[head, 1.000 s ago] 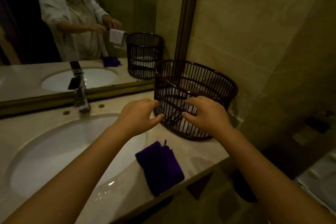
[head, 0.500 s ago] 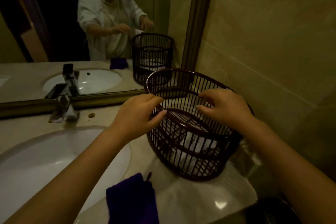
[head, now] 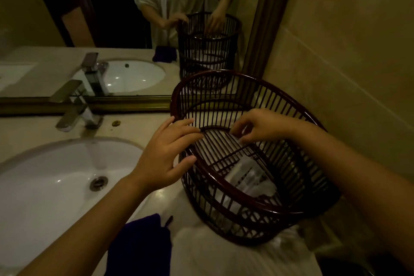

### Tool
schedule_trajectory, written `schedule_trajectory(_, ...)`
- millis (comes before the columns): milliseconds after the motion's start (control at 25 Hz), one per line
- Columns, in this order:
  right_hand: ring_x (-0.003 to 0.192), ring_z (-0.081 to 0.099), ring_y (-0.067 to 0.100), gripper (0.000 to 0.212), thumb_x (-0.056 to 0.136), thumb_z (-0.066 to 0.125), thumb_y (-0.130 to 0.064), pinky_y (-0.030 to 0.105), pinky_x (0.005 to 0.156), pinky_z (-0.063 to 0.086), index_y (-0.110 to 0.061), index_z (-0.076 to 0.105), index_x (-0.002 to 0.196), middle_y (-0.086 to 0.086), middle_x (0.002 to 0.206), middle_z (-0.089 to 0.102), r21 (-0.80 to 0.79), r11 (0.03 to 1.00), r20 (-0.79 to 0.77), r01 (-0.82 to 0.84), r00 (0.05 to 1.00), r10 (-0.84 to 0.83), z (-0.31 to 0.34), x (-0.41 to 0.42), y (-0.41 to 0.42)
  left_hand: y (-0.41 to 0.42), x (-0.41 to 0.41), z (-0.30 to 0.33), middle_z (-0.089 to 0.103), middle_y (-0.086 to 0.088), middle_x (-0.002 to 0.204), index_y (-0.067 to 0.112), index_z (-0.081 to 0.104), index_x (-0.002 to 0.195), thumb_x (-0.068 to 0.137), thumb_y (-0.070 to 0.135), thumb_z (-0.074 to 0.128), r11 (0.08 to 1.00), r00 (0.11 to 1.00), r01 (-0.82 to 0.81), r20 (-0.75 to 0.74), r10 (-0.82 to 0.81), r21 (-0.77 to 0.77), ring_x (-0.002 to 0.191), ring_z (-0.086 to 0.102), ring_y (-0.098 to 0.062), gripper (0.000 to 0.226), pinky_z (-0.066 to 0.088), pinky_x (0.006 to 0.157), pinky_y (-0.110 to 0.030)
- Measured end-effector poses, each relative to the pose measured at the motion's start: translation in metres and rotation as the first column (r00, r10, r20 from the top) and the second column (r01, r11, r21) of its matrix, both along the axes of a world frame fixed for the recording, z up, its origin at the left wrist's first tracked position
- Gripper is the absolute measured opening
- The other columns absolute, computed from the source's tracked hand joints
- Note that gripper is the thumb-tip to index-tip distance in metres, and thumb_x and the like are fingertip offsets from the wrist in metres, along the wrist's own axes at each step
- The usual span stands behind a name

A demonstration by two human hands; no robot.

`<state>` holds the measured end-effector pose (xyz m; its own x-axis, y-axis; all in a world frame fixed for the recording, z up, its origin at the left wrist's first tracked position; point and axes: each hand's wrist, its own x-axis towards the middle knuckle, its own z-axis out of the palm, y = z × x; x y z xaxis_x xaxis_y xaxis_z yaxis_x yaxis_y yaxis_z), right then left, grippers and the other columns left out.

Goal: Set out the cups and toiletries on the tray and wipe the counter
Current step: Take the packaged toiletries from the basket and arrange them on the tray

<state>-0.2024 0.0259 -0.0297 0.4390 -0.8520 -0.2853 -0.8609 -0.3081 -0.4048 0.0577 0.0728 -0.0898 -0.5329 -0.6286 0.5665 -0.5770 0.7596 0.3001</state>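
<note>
A dark slatted basket (head: 293, 119) stands on the marble counter (head: 212, 257) in the corner by the wall. Inside it a dark slatted tray (head: 224, 150) lies tilted above pale wrapped items (head: 251, 177) at the bottom. My left hand (head: 165, 154) clasps the basket's near-left rim, with the fingers over the rim reaching the tray's edge and the thumb outside. My right hand (head: 257, 127) is down inside the basket, fingertips pinched on the tray's far edge. No cups show.
A purple cloth (head: 143, 246) lies on the counter's front edge, just left of the basket. The white sink (head: 44, 186) and chrome faucet (head: 76, 107) fill the left. The mirror (head: 67, 29) runs along the back, and a tiled wall (head: 347, 51) closes the right.
The view has moved closer and higher over the basket. My right hand has gone from the rim down inside onto the slatted tray. My left hand stays at the near rim.
</note>
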Motion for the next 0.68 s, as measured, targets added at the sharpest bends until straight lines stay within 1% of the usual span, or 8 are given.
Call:
schedule_trajectory(80,0.087,0.057,-0.002,0.028,0.078,0.070,-0.022,0.014,0.072,0.045,-0.026,0.066,0.106,-0.015,0.099,0.062,0.100,0.994,-0.076,-0.038,0.996,0.045,-0.024,-0.002,-0.015,-0.003,-0.004,-0.008,0.064,-0.010,0.117,0.011,0.060,0.114,0.093,0.051,0.025,1.000,0.996,0.010,-0.094,-0.010,-0.004,0.128,0.041,-0.018,0.057,0.025,0.111,-0.049)
schedule_trajectory(160,0.092,0.059,0.006,0.027,0.079,0.069,-0.019,0.020,0.075,0.045,-0.023,0.067,0.105,-0.006,0.107,0.065,0.180,0.981,-0.198,-0.067,0.975,0.103,-0.054,-0.002,-0.030,-0.005,-0.006,-0.012,0.064,-0.010,0.115,0.011,0.060,0.113,0.093,0.051,0.026,0.999,0.990,0.021,-0.136,-0.025,-0.030,0.126,0.043,-0.020,0.056,0.028,0.109,-0.052)
schedule_trajectory(240,0.098,0.058,0.012,0.028,0.080,0.068,-0.018,0.023,0.077,0.043,-0.021,0.067,0.107,-0.001,0.114,0.065,0.227,0.970,-0.282,-0.092,0.947,0.155,-0.083,0.003,-0.039,-0.006,-0.006,-0.015,0.061,-0.005,0.116,0.013,0.058,0.114,0.092,0.052,0.027,0.998,0.983,0.039,-0.179,-0.045,-0.039,0.126,0.044,-0.020,0.054,0.027,0.110,-0.051)
schedule_trajectory(320,0.103,0.057,0.014,0.032,0.080,0.066,-0.017,0.026,0.083,0.046,-0.022,0.064,0.112,0.000,0.119,0.063,0.277,0.953,-0.310,-0.124,0.927,0.211,-0.111,0.009,-0.041,-0.008,-0.006,-0.017,0.057,-0.002,0.119,0.015,0.056,0.116,0.092,0.053,0.028,0.998,0.978,0.051,-0.200,-0.058,-0.041,0.128,0.042,-0.019,0.053,0.024,0.111,-0.049)
schedule_trajectory(400,0.106,0.057,0.018,0.034,0.080,0.065,-0.020,0.034,0.089,0.049,-0.024,0.061,0.114,-0.001,0.119,0.061,0.323,0.926,-0.330,-0.198,0.893,0.306,-0.135,0.015,-0.038,-0.008,-0.006,-0.019,0.057,-0.002,0.119,0.015,0.056,0.116,0.092,0.052,0.029,0.998,0.976,0.051,-0.209,-0.059,-0.043,0.129,0.042,-0.020,0.052,0.023,0.112,-0.049)
schedule_trajectory(480,0.105,0.056,0.020,0.035,0.080,0.066,-0.023,0.037,0.088,0.050,-0.023,0.059,0.114,0.001,0.117,0.060,0.303,0.910,-0.347,-0.285,0.856,0.383,-0.151,0.018,-0.033,-0.008,-0.007,-0.020,0.058,-0.004,0.118,0.012,0.058,0.114,0.092,0.052,0.029,0.998,0.972,0.048,-0.228,-0.055,-0.038,0.128,0.043,-0.021,0.054,0.024,0.111,-0.050)
schedule_trajectory(600,0.098,0.052,0.020,0.032,0.076,0.068,-0.026,0.034,0.077,0.046,-0.021,0.056,0.106,0.003,0.109,0.056,0.158,0.919,-0.364,-0.361,0.844,0.394,-0.160,0.016,-0.028,-0.010,-0.009,-0.020,0.058,-0.004,0.116,0.012,0.058,0.113,0.092,0.052,0.029,0.997,0.967,0.043,-0.249,-0.056,-0.057,0.127,0.045,-0.022,0.054,0.024,0.111,-0.050)
schedule_trajectory(680,0.094,0.050,0.020,0.028,0.076,0.067,-0.027,0.032,0.070,0.042,-0.019,0.055,0.101,0.004,0.105,0.054,0.115,0.898,-0.362,-0.426,0.823,0.437,-0.163,0.013,-0.026,-0.011,-0.010,-0.022,0.060,-0.004,0.115,0.013,0.057,0.113,0.092,0.052,0.028,0.997,0.965,0.043,-0.254,-0.058,-0.064,0.126,0.045,-0.022,0.053,0.024,0.111,-0.051)
